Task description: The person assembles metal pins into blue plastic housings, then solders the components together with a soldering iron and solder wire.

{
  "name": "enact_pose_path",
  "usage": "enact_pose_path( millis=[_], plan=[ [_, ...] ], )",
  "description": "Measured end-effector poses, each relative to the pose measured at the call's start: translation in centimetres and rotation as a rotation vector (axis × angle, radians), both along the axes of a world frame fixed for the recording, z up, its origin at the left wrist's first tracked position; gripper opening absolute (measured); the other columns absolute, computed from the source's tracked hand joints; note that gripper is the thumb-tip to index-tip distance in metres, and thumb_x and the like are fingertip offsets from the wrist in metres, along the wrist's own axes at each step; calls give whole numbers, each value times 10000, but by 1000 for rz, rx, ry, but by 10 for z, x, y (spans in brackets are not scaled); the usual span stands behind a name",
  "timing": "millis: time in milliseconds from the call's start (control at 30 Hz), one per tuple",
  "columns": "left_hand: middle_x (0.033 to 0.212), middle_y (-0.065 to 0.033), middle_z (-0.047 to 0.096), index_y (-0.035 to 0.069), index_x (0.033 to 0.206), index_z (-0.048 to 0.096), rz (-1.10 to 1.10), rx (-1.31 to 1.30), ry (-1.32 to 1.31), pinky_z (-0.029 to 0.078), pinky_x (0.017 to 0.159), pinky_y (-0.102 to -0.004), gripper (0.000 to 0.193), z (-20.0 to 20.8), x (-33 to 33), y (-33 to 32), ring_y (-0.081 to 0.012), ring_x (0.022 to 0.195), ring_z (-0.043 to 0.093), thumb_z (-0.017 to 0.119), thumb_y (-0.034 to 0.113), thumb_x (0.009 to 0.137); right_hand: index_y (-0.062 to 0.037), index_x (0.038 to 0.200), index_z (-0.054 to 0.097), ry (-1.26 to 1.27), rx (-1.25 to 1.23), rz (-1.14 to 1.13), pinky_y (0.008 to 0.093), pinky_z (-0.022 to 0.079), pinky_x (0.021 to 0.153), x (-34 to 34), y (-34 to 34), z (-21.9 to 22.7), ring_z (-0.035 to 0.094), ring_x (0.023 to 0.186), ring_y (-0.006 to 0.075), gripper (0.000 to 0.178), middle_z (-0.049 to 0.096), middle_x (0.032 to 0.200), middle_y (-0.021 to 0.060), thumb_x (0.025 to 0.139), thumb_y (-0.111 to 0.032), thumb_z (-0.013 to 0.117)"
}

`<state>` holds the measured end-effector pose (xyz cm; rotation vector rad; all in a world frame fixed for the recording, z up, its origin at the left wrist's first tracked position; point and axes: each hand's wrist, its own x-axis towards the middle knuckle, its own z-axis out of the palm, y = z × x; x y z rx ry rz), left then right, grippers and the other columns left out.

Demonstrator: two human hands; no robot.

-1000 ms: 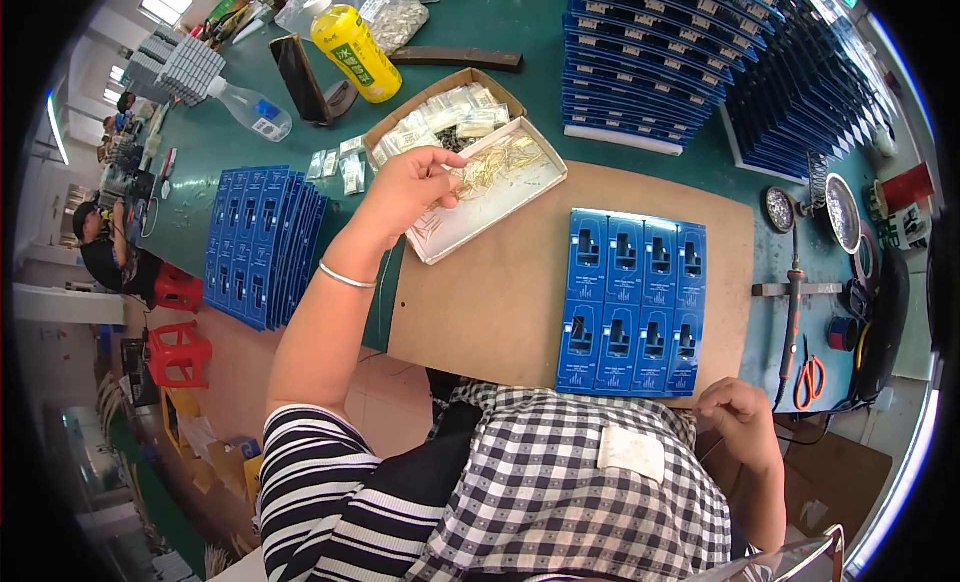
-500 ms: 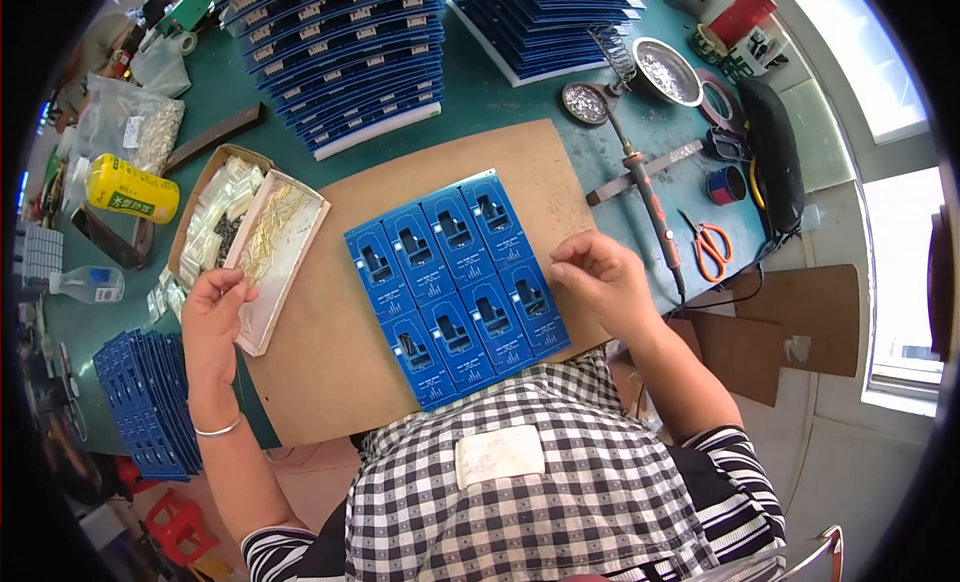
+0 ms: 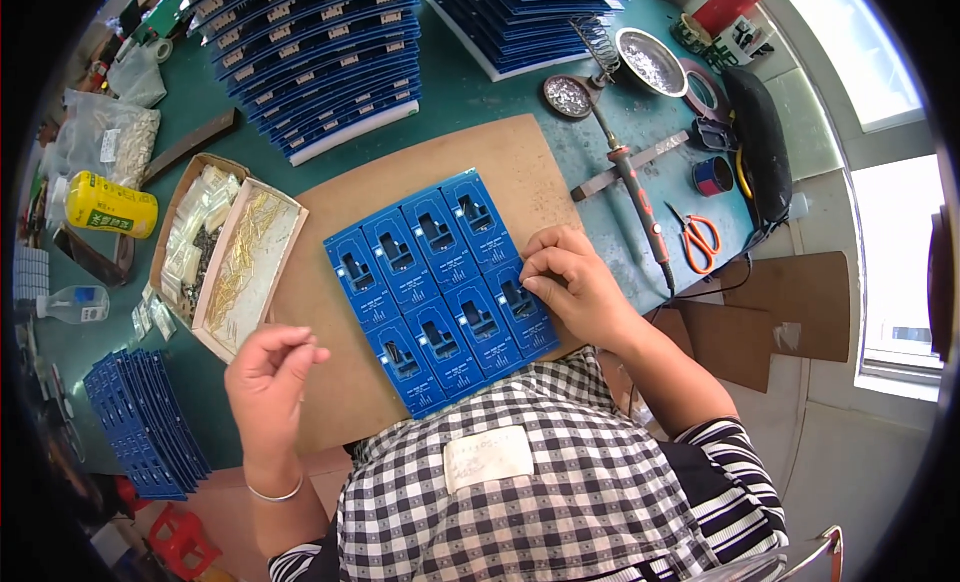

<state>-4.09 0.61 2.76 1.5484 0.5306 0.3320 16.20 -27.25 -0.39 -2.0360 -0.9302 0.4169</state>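
Observation:
A blue circuit board panel (image 3: pixel 415 274) with several cut-out sections lies flat on a brown board (image 3: pixel 325 207). Over the panel's right edge my right hand (image 3: pixel 578 290) is closed in a pinch, its fingertips by a cut-out; whatever it holds is too small to make out. My left hand (image 3: pixel 268 390) hovers left of the panel, thumb and forefinger pressed together, their content too small to tell. Just beyond it stands a shallow white box (image 3: pixel 262 287) with thin gold-coloured pins (image 3: pixel 238 260). Against that box rests a cardboard box (image 3: pixel 172 267) of small clear packets and dark parts.
Tall stacks of blue boards (image 3: pixel 320 72) stand at the back. On the right lie a soldering iron (image 3: pixel 640 207), orange-handled cutters (image 3: pixel 698 240) and a metal bowl (image 3: pixel 652 62). More blue boards (image 3: pixel 145 422) lean at the left, below a yellow bottle (image 3: pixel 110 204).
My left hand has left the pin box and come right and nearer to me. My right hand has moved left onto the panel's edge. The whole view has shifted slightly.

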Motion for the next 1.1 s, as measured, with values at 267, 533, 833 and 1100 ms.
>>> enact_pose_path(
  millis=[267, 533, 833, 1100],
  plan=[
    [940, -88, 665, -4, 1036, 621, -86, -184, -21, 415, 490, -153, 159, -14, 4, -26, -138, 854, 686, 612, -66, 890, -52, 877, 618, 1, 17, 11, 342, 420, 913, -4, 1, -1, 532, 1032, 250, 54, 555, 1031, 77, 843, -28, 652],
    [943, -101, 697, 4, 1016, 627, -111, -226, 51, 418, 499, -162, 140, -9, 15, -49, -109, 830, 677, 616, -60, 891, -60, 901, 613, -551, -36, 115, 383, 420, 818, -13, 10, 4, 545, 943, 279, 157, 573, 1001, 79, 757, -36, 670],
    [952, -50, 663, 2, 1079, 649, -201, -298, -1, 522, 726, -230, 175, -10, 27, -63, -90, 793, 615, 630, -7, 906, -87, 911, 619, -657, -116, 83, 372, 397, 834, -17, 7, 4, 570, 879, 214, 143, 589, 986, 34, 768, -81, 625],
    [934, -48, 660, -3, 1050, 637, -243, -201, 51, 515, 730, -216, 158, -15, 27, -60, -81, 802, 612, 635, -31, 895, -82, 1002, 669, -836, -138, 96, 397, 405, 842, -23, -2, 11, 585, 884, 221, 262, 626, 1014, 45, 741, -83, 693]
  ],
)
